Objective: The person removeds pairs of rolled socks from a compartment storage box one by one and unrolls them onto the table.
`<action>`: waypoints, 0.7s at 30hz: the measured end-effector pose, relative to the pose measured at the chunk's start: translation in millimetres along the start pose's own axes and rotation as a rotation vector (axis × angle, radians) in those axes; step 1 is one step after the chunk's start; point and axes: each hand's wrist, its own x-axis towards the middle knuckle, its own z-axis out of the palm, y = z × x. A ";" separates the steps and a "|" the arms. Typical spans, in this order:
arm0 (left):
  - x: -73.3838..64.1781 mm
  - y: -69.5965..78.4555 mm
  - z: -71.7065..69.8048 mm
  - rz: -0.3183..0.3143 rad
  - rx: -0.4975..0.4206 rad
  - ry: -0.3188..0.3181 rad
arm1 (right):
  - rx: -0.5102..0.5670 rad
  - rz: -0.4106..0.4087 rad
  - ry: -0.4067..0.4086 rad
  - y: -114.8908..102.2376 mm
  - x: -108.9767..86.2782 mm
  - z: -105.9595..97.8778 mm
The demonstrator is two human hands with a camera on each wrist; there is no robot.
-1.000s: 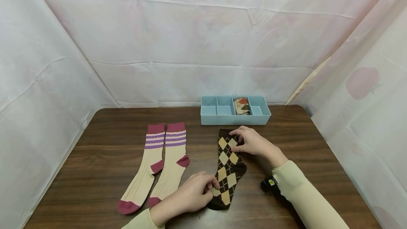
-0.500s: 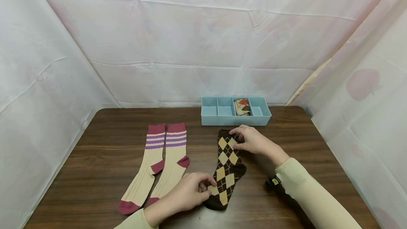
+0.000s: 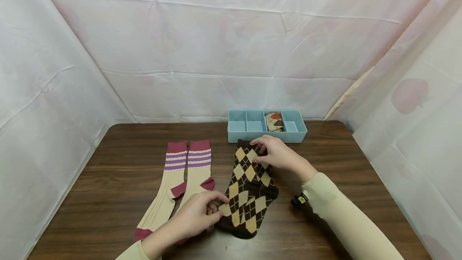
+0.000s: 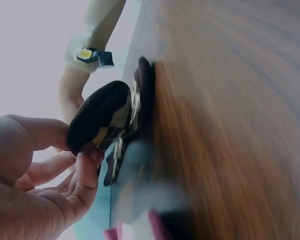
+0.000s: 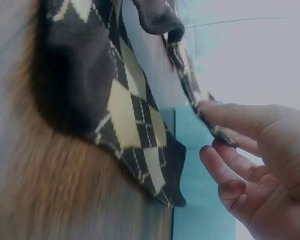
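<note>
Two dark brown argyle socks with yellow and cream diamonds are in the middle of the head view. The upper sock (image 3: 238, 170) is lifted off the lower sock (image 3: 266, 192), which lies on the table to its right, partly covered. My left hand (image 3: 197, 214) pinches the upper sock's toe (image 4: 96, 119) between thumb and fingers. At the cuff end, my right hand (image 3: 278, 154) pinches the same sock. The right wrist view shows the raised sock (image 5: 187, 85) apart from the flat one (image 5: 130, 112).
Two cream socks (image 3: 162, 196) with maroon toes and purple stripes lie at left, one partly behind my left hand. A light blue divided tray (image 3: 265, 137) stands at the back, a rolled argyle bundle (image 3: 274, 122) in one compartment. White curtains (image 3: 216, 43) surround the wooden table (image 3: 108, 179).
Both hands have moved left with the upper sock, the right one also slightly away toward the tray. The lower sock, hidden beneath before, now shows at the right.
</note>
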 end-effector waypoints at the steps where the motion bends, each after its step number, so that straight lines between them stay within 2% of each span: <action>1: -1.4 -2.1 -2.5 0.005 0.011 0.009 | 0.004 0.003 0.003 -2.2 3.0 0.9; 8: -9.1 -15.4 -15.0 0.012 0.080 0.045 | -0.001 -0.003 -0.026 -13.7 24.3 11.8; 16: -8.4 -22.6 -15.9 0.037 0.146 0.038 | -0.029 -0.005 -0.092 -14.0 38.4 25.1; 21: -8.2 -24.7 -16.0 0.050 0.196 0.004 | -0.051 -0.005 -0.131 -10.9 41.3 31.9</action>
